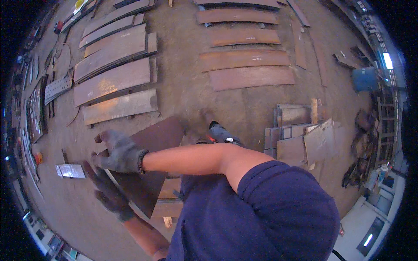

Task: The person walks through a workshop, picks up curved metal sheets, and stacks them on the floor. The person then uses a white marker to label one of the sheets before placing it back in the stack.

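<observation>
A dark brown metal plate (153, 140) stands tilted in front of me on my left, its long edge running toward my body. My right arm reaches across to it. My right hand (118, 152), in a grey work glove, lies over the plate's left part with its fingers apart. Lower down, my left hand (114, 195), also gloved and slightly blurred, is beside the plate's left edge, its fingers stretched out. Whether either palm touches the plate is hard to see. Beneath the plate's near end show brown boards or plates (170, 191).
Stacked metal plates (115, 82) lie in rows ahead on the left, with another row of plates (248, 61) ahead on the right. Smaller plates (291, 148) are piled at right, short of a blue drum (365, 79). A shiny small plate (70, 171) lies at far left.
</observation>
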The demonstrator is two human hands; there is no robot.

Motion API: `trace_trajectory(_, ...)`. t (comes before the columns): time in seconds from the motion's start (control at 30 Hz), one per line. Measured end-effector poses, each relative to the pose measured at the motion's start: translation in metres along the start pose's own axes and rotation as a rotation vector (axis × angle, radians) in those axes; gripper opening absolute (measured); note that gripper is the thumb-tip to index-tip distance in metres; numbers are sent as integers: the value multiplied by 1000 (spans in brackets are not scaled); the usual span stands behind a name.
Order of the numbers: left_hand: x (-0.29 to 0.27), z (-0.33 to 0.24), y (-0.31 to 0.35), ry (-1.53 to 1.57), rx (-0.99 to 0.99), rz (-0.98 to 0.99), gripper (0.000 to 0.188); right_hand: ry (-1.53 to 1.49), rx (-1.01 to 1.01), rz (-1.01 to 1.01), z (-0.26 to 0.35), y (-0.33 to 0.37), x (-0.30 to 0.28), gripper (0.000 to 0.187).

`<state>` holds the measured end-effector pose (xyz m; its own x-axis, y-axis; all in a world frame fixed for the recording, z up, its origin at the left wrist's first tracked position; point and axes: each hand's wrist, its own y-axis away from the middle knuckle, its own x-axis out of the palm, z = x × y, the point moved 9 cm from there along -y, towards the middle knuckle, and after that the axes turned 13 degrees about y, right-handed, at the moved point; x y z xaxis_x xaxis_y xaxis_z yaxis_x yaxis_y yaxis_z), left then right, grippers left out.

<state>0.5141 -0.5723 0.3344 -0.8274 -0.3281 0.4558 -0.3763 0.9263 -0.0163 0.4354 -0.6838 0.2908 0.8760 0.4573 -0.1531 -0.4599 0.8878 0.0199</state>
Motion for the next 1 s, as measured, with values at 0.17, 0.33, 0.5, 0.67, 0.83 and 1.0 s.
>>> trace_trajectory(0.17,-17,32,-74,8,-200,161,86,41,87,-157,-42,22,-2,63)
trace_trajectory(0.33,-52,29,-71,260,-248,198,72,-171,1093,426,-221,125,18,69)
trace_trajectory(0.5,-55,32,-67,260,-224,-112,69,-673,1236,281,-272,171,75,75)
trace_trajectory(0.67,14,44,-65,294,-169,153,71,-782,1355,199,-310,183,95,75)
trace_trajectory(0.83,57,64,-64,175,-269,217,70,-857,1377,75,-331,183,65,76)
trace_trajectory(1.0,96,109,-42,6,-390,-164,57,-808,1323,-71,-381,152,-54,76)
